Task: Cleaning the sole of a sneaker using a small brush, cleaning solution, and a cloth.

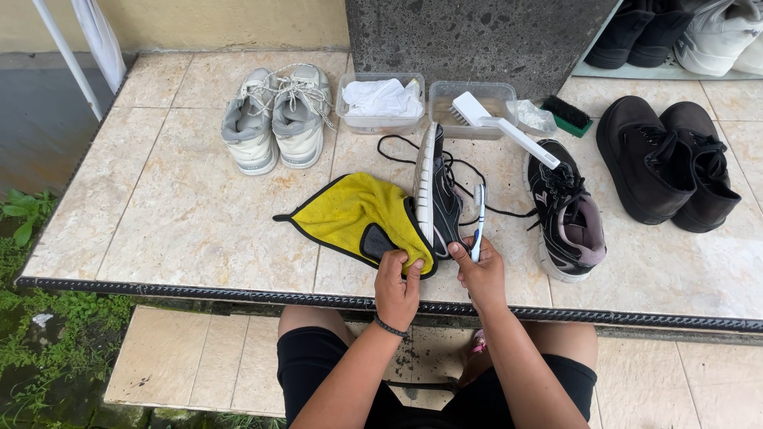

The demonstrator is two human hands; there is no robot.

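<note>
A black sneaker (435, 199) with a white sole stands on its side on the tiled surface (175, 206), partly on a yellow cloth (350, 210) with black trim. My left hand (396, 286) grips the shoe's heel end together with the cloth's near edge. My right hand (479, 274) holds a toothbrush (478, 222) with a blue and white handle upright beside the shoe's laces. The matching black sneaker (568, 214) lies to the right, its pinkish lining showing.
A pair of white-grey sneakers (276, 119) stands at the back left. Two clear tubs hold a white cloth (381, 99) and a white brush (497, 123). A green scrub brush (566, 115) and black boots (668, 163) are at the right. More shoes (683, 32) sit behind.
</note>
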